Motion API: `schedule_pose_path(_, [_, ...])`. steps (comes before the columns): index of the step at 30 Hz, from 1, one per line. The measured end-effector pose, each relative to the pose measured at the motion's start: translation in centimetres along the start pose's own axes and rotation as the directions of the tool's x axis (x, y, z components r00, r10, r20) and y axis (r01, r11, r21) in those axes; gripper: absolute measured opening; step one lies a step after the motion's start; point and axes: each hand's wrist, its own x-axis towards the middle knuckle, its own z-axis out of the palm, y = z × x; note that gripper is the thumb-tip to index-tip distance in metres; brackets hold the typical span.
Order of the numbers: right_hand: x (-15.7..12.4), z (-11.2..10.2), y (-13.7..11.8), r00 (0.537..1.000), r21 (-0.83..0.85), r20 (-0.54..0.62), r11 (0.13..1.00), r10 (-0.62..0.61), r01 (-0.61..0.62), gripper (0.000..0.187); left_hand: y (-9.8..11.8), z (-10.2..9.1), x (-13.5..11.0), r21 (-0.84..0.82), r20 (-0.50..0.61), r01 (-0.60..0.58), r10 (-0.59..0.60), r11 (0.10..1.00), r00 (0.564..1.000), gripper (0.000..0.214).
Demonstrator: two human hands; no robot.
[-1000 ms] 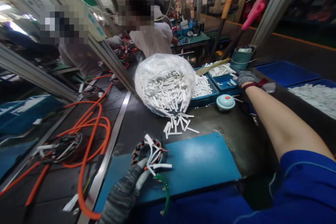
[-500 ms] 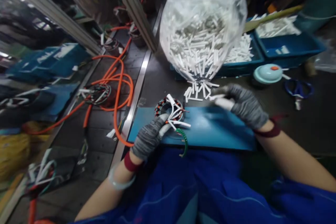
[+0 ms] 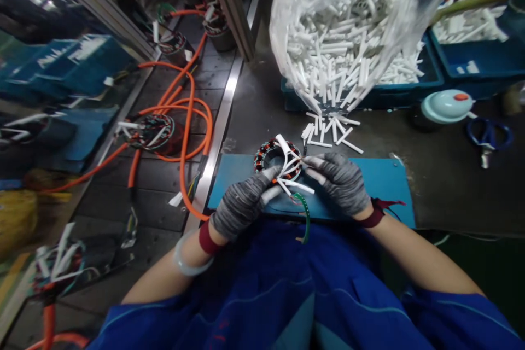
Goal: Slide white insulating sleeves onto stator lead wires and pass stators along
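A ring-shaped motor stator [image 3: 262,159] with black, orange and pale windings lies on a blue mat. White-sleeved leads rise from it, and one thick white sleeve [image 3: 282,144] stands at its far side. My left hand [image 3: 244,203], in a grey glove with bare fingertips, is closed on the leads at the stator's near edge. At the stator's right side, my gloved right hand [image 3: 340,179] pinches a thin wire end; its fingertips partly hide it. A green curved strip [image 3: 307,217] hangs from the leads toward my lap.
Beyond the mat [image 3: 381,175], loose white tubes [image 3: 332,130] spill from a clear plastic bag [image 3: 283,27]. Blue bins [image 3: 471,71], a lidded cup [image 3: 445,106] and scissors [image 3: 488,139] stand right. Left, a conveyor [image 3: 159,199] carries other stators [image 3: 153,131] and orange cables [image 3: 184,147].
My right hand has moved left from beside the loose tubes to the stator's leads. My left hand stays on the leads. The whole view has shifted slightly.
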Motion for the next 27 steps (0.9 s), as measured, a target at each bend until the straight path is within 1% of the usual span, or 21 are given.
schedule_pose_path(2, [1.0,0.2,-0.5,0.996,-0.183,0.081,0.982,-0.04,0.054,0.034,-0.3,-0.5,0.2,-0.055,0.028,-0.025,0.026,0.998,0.999,0.045])
schedule_pose_path(3, [1.6,0.2,-0.6,0.992,-0.209,0.113,0.975,-0.05,0.073,0.035,-0.4,-0.8,0.5,-0.078,0.044,-0.028,0.031,0.997,0.999,0.044])
schedule_pose_path(4, [2.2,0.1,-0.5,0.989,-0.185,0.136,0.979,-0.061,0.086,0.035,-0.6,-1.2,0.8,-0.102,0.076,-0.015,0.023,0.995,0.997,0.043])
schedule_pose_path(5, [2.8,-0.2,-0.2,0.984,-0.112,0.163,0.989,-0.075,0.094,0.034,-0.8,-1.6,1.2,-0.129,0.118,0.009,0.006,0.992,0.993,0.043])
schedule_pose_path(6, [3.4,-0.5,0.3,0.976,0.001,0.201,0.996,-0.086,0.088,0.032,-1.0,-2.0,1.6,-0.165,0.171,0.04,-0.012,0.986,0.985,0.043])
schedule_pose_path(7, [3.9,-0.8,0.8,0.964,0.133,0.25,0.99,-0.086,0.054,0.031,-1.3,-2.4,2.1,-0.209,0.227,0.074,-0.025,0.975,0.974,0.044])
schedule_pose_path(9, [4.6,-1.3,2.0,0.924,0.366,0.377,0.927,-0.065,-0.084,0.033,-1.9,-3.1,2.9,-0.312,0.312,0.124,-0.022,0.942,0.95,0.046])
schedule_pose_path(10, [4.7,-1.5,2.5,0.899,0.438,0.434,0.885,-0.057,-0.156,0.035,-2.2,-3.2,3.1,-0.353,0.339,0.141,-0.014,0.925,0.941,0.047])
schedule_pose_path(11, [4.6,-1.5,2.9,0.884,0.478,0.465,0.854,-0.048,-0.205,0.036,-2.5,-3.3,3.1,-0.379,0.345,0.149,-0.01,0.913,0.939,0.047])
schedule_pose_path(12, [4.4,-1.5,3.0,0.883,0.492,0.468,0.841,-0.037,-0.225,0.037,-2.7,-3.2,3.0,-0.387,0.338,0.146,-0.008,0.911,0.941,0.047])
schedule_pose_path(14, [3.4,-1.3,2.8,0.913,0.471,0.406,0.866,-0.042,-0.169,0.035,-2.8,-3.0,2.6,-0.355,0.285,0.124,-0.019,0.926,0.958,0.047])
schedule_pose_path(16, [2.1,-1.0,2.1,0.961,0.378,0.272,0.924,-0.047,-0.062,0.037,-2.5,-2.7,2.0,-0.296,0.247,0.094,-0.019,0.951,0.969,0.046])
schedule_pose_path(17, [1.5,-1.0,1.7,0.979,0.303,0.199,0.953,-0.048,-0.014,0.036,-2.4,-2.7,1.9,-0.269,0.251,0.078,-0.008,0.96,0.968,0.045])
schedule_pose_path(19, [0.7,-1.0,0.9,0.996,0.115,0.078,0.993,-0.048,0.039,0.032,-2.0,-2.9,2.0,-0.229,0.297,0.041,0.03,0.972,0.954,0.043])
schedule_pose_path(20, [0.5,-1.0,0.7,0.998,0.025,0.043,0.999,-0.043,0.042,0.03,-1.9,-3.1,2.1,-0.212,0.318,0.026,0.044,0.977,0.947,0.042])
schedule_pose_path(21, [0.4,-1.1,0.4,0.999,-0.035,0.038,0.999,-0.033,0.034,0.03,-1.8,-3.2,2.4,-0.193,0.331,0.018,0.048,0.981,0.942,0.041])
schedule_pose_path(22, [0.5,-1.0,0.3,0.998,-0.051,0.066,0.999,-0.01,0.013,0.032,-1.7,-3.3,2.6,-0.174,0.335,0.014,0.046,0.985,0.941,0.041])
schedule_pose_path(23, [0.7,-0.9,0.2,0.992,-0.018,0.117,0.999,0.035,-0.033,0.036,-1.7,-3.4,2.9,-0.157,0.337,0.01,0.044,0.988,0.94,0.041])
schedule_pose_path(24, [0.9,-0.8,0.2,0.978,0.057,0.187,0.993,0.092,-0.105,0.043,-1.7,-3.5,3.1,-0.14,0.337,0.007,0.041,0.99,0.941,0.041])
schedule_pose_path(25, [1.1,-0.6,0.1,0.951,0.152,0.271,0.969,0.149,-0.196,0.051,-1.7,-3.5,3.3,-0.128,0.349,-0.005,0.049,0.992,0.936,0.04])
schedule_pose_path(27, [1.5,-0.2,0.1,0.877,0.301,0.423,0.877,0.229,-0.374,0.063,-1.8,-3.7,3.7,-0.111,0.405,-0.05,0.091,0.993,0.91,0.038])
